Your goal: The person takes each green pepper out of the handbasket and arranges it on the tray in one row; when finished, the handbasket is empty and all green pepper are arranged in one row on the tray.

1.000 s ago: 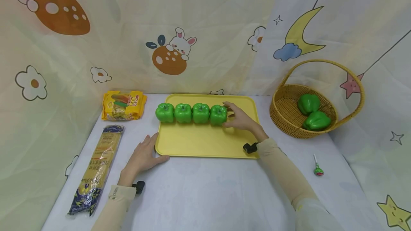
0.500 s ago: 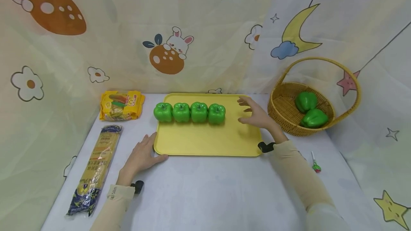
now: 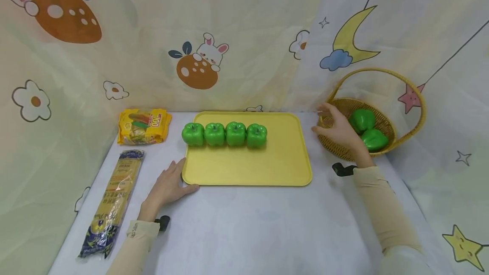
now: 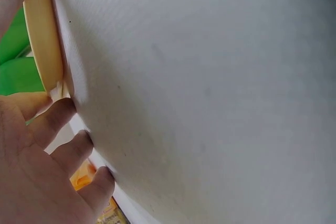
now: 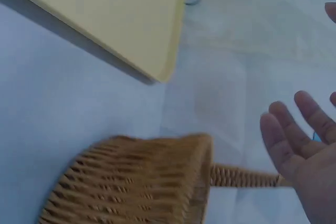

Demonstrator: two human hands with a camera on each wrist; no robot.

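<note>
In the head view several green bell peppers point(image 3: 235, 134) stand in a row along the back left of a yellow tray point(image 3: 248, 169), the leftmost over its left rim. My left hand point(image 3: 167, 188) rests at the tray's front left corner, fingers spread and touching the rim; the left wrist view shows those fingers point(image 4: 68, 156) beside the tray edge. Above the left side of a wicker basket point(image 3: 338, 152) is my right hand point(image 3: 338, 128), holding nothing, its fingers loosely bent. Inside the basket lie two more green bell peppers point(image 3: 363, 121). The right wrist view shows the basket wall point(image 5: 126, 182) near the hand.
A yellow snack packet point(image 3: 143, 126) lies behind a long pack of noodles point(image 3: 112, 203) on the left of the white table point(image 3: 248, 228). The basket's tall handle point(image 3: 420, 109) arches up at the right. Printed cloth point(image 3: 259, 46) hangs behind and at both sides.
My right hand has left the rightmost pepper of the row and moved right, across the tray, to the basket. The left hand stays at the tray corner.
</note>
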